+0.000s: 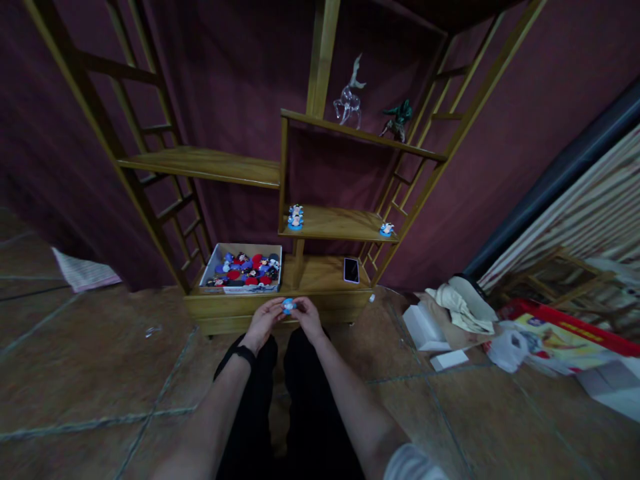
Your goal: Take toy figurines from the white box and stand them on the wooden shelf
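Between my left hand [267, 320] and my right hand [309, 318] is a small blue-and-white figurine [289, 306], pinched by the fingers of both in front of the shelf's lower edge. Similar blue-based figurines [295, 218] stand close together at the left end of the middle shelf board [340, 223]. Another such figurine [387, 229] is at that board's right end. A shallow cardboard box [215, 259] on the bottom board holds many small red, purple, black and grey figurines. My left wrist wears a black band.
A phone [351, 270] lies on the bottom board. Higher up stand a clear glass deer [349, 100] and a dark green figure [399, 120]. White boxes [425, 328], a plastic bag [507, 348] and a red-and-yellow box [565, 340] lie on the floor at right.
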A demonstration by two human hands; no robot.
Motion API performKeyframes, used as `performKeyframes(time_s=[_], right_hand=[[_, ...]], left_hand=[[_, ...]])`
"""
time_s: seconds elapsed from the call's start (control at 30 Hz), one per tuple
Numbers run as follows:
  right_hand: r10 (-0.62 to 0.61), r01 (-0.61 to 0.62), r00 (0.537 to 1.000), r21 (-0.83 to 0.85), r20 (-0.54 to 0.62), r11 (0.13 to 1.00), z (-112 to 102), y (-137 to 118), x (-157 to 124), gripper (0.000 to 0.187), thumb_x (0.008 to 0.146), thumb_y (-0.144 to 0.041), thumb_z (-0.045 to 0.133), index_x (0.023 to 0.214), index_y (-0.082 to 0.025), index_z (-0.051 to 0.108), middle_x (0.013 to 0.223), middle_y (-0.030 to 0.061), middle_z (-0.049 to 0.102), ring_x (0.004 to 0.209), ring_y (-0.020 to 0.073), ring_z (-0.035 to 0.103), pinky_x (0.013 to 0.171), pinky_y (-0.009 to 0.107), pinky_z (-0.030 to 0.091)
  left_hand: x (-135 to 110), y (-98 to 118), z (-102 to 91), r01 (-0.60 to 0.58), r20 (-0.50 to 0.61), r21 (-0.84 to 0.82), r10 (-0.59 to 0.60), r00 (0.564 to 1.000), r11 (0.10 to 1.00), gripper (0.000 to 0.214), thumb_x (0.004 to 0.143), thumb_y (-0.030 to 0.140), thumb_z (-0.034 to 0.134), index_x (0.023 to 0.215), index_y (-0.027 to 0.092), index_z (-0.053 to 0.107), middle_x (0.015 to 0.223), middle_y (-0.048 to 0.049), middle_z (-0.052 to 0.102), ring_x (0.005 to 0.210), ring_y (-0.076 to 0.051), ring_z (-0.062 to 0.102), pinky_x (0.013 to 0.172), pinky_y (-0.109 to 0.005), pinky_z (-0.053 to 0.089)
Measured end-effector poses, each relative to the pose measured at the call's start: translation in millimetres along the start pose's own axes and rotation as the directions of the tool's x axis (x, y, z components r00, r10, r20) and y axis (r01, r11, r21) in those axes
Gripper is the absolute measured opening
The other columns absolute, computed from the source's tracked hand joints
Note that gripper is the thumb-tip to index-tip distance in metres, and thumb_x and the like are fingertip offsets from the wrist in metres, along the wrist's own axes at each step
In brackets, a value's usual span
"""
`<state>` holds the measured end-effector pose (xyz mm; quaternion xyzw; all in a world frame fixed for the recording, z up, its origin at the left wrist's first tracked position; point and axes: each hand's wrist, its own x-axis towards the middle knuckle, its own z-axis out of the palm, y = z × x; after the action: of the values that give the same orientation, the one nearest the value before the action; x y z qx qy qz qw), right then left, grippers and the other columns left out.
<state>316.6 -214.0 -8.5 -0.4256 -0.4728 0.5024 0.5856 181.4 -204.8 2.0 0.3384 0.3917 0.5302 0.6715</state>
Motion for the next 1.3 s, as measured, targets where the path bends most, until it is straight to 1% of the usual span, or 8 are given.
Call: performKeyframes(time_s=[0.2,0.37,0.6,0.83,1.03,1.13,1.23,1.3], right_hand=[[-0.071,0.072,0.997,0.022,-0.039,0.997,0.6,1.2,-1.4,0.023,0.060,-0.020,0.061,0.082,-0.020,0.056,0.082,-0.0005,0.062,0.077,0.0154,0.058,0.070,0.026,0.046],[-0.075,0.075,0.997,-0.002,-0.032,0.997,0.6,3.1,-2.0,0.021,0.062,-0.018,0.058,0.083,-0.020,0.056,0.081,-0.0003,0.061,0.076,0.0151,0.058,0.070,0.026,0.046],[-0.058,0.053,0.997,-0.115,-0.042,0.992,1.7,5.5,-2.0,0.021,0.063,-0.019,0.058,0.084,-0.021,0.056,0.085,0.0005,0.062,0.082,0.0169,0.058,0.078,0.029,0.046],[-0.050,0.051,0.999,-0.132,0.014,0.990,0.2,10.9,-0.6,0.021,0.063,-0.023,0.062,0.083,-0.021,0.057,0.085,0.0006,0.064,0.082,0.0171,0.060,0.081,0.031,0.046],[-0.049,0.051,0.999,-0.089,0.018,0.995,0.0,12.3,-1.2,0.022,0.062,-0.026,0.064,0.081,-0.020,0.057,0.081,0.0005,0.063,0.078,0.0160,0.059,0.077,0.031,0.047],[-0.029,0.029,1.000,-0.092,0.002,0.995,0.6,10.2,-1.3,0.021,0.062,-0.028,0.065,0.080,-0.019,0.057,0.078,-0.0002,0.063,0.075,0.0150,0.059,0.075,0.029,0.047],[0.019,-0.018,1.000,-0.110,0.009,0.994,1.2,6.9,-1.4,0.021,0.065,-0.032,0.062,0.081,-0.019,0.057,0.075,-0.0007,0.062,0.068,0.0135,0.058,0.066,0.026,0.047],[0.062,-0.060,0.998,-0.126,0.011,0.990,1.3,5.2,-1.4,0.022,0.068,-0.036,0.060,0.083,-0.019,0.058,0.074,-0.0008,0.062,0.062,0.0123,0.057,0.058,0.024,0.047]], left_hand=[[-2.6,3.6,-3.2,0.056,0.074,-0.011,-0.055,0.996,0.998,0.035,0.058,0.018,0.075,0.091,0.015,0.064,0.084,-0.0062,0.069,0.076,-0.014,0.063,0.074,-0.026,0.048],[-4.6,5.9,-1.2,0.088,0.069,-0.018,-0.087,0.994,0.996,0.031,0.059,0.017,0.075,0.088,0.015,0.064,0.081,-0.0050,0.069,0.073,-0.013,0.063,0.073,-0.025,0.049],[-6.2,8.5,1.9,0.101,0.055,0.010,-0.102,0.993,0.995,0.030,0.059,0.020,0.075,0.087,0.014,0.066,0.081,-0.0068,0.069,0.073,-0.015,0.063,0.074,-0.028,0.049],[-6.1,9.1,1.4,0.081,0.003,0.064,-0.081,0.997,0.995,0.029,0.055,0.025,0.076,0.080,0.013,0.068,0.078,-0.0077,0.069,0.072,-0.016,0.063,0.070,-0.028,0.048],[-2.9,7.3,-2.7,0.070,0.016,0.088,-0.072,0.997,0.994,0.029,0.054,0.028,0.077,0.077,0.013,0.068,0.075,-0.0067,0.068,0.067,-0.015,0.061,0.066,-0.027,0.047],[-0.6,4.6,-2.7,0.066,-0.018,0.067,-0.065,0.998,0.996,0.027,0.054,0.028,0.076,0.076,0.013,0.067,0.072,-0.0052,0.067,0.064,-0.013,0.060,0.061,-0.024,0.046],[0.1,3.2,0.0,0.054,-0.073,0.031,-0.051,0.996,0.998,0.028,0.055,0.029,0.075,0.077,0.014,0.066,0.073,-0.0041,0.067,0.062,-0.011,0.059,0.059,-0.023,0.046],[-1.2,4.3,2.4,0.054,-0.070,0.016,-0.053,0.996,0.998,0.030,0.057,0.030,0.075,0.081,0.014,0.066,0.078,-0.0050,0.067,0.066,-0.012,0.060,0.062,-0.024,0.047]])
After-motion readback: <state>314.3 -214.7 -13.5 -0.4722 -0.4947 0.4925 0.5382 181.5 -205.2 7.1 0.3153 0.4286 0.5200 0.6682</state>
